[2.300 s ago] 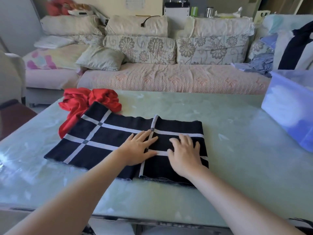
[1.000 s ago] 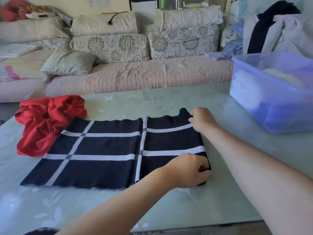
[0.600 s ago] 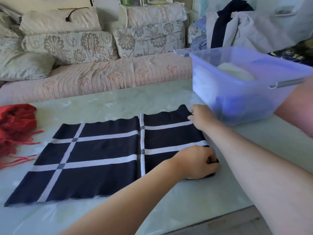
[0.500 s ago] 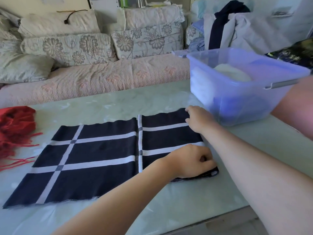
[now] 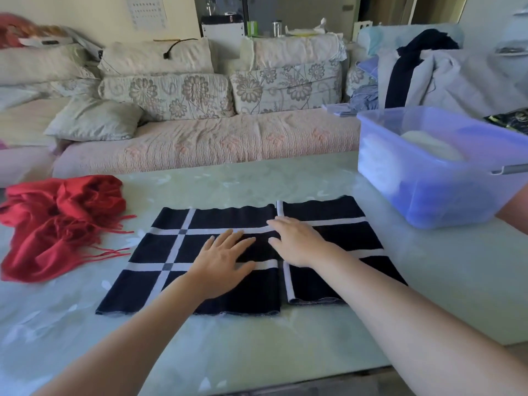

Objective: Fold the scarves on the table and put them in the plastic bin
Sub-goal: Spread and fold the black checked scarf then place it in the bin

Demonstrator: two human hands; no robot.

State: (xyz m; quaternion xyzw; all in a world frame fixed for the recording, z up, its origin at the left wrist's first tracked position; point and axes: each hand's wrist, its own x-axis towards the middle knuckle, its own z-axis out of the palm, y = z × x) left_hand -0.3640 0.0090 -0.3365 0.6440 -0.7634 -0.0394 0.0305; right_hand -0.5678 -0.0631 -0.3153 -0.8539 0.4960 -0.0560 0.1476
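Across the middle of the table [image 5: 257, 352], whose glossy pale-green top has a faint leaf print, a navy knit scarf [image 5: 251, 290] lies flat as a broad rectangle crossed by white stripes. A white-edged layer boundary runs front to back near its centre. The left hand [image 5: 224, 260] and the right hand [image 5: 297, 242] rest palm-down on it side by side, slightly apart, with fingers straight and spread, gripping nothing. Toward the left edge a red fringed scarf [image 5: 57, 224] sits crumpled in a soft heap, apart from the navy one. Near the far right corner stands a translucent blue plastic bin [image 5: 428, 195] with a pale folded cloth [image 5: 428, 144] inside.
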